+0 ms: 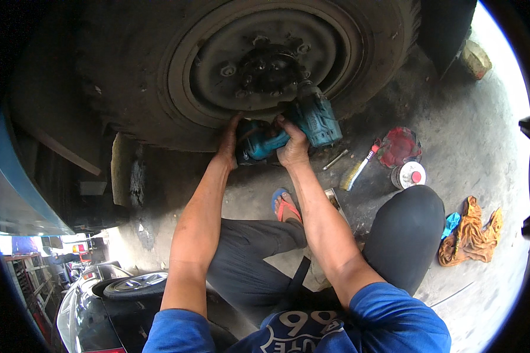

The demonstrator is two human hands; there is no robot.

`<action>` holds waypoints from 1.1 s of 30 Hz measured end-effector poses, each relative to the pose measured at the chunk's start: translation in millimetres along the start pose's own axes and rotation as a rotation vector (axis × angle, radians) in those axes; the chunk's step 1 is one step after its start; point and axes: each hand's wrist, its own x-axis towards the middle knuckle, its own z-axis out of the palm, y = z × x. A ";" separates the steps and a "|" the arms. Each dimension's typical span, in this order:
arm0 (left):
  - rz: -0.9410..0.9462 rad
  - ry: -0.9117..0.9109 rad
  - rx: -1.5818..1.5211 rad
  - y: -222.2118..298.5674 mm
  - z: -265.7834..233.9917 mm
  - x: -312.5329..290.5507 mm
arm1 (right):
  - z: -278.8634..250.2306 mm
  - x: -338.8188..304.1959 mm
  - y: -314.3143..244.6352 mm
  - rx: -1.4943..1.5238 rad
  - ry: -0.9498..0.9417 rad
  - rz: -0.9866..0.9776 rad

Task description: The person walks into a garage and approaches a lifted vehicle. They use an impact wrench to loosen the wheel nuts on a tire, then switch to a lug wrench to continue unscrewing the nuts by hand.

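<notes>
A large, dusty truck wheel fills the top of the view, with its dark tyre (135, 94), steel rim (209, 97) and greasy hub (271, 67). Both of my hands are on a teal cordless impact wrench (319, 120). Its nose points up at the lower right of the wheel's bolt circle; whether the socket sits on a nut is too dark to tell. My right hand (293, 146) wraps the handle, thumb on top. My left hand (228, 147) grips the battery end at the handle's base, its fingers partly hidden.
To the right on the concrete lie a short metal bar (335, 160), a brush (359, 169), a red-stained dish (400, 147), a white can (401, 176) with a red cap, and an orange rag (470, 238). A block (122, 170) stands by the tyre. A dark car (118, 317) is lower left.
</notes>
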 end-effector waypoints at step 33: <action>0.180 0.050 0.521 4.7 2.2 6.9 | -7.3 -4.1 -7.6 -1.075 -0.308 -0.425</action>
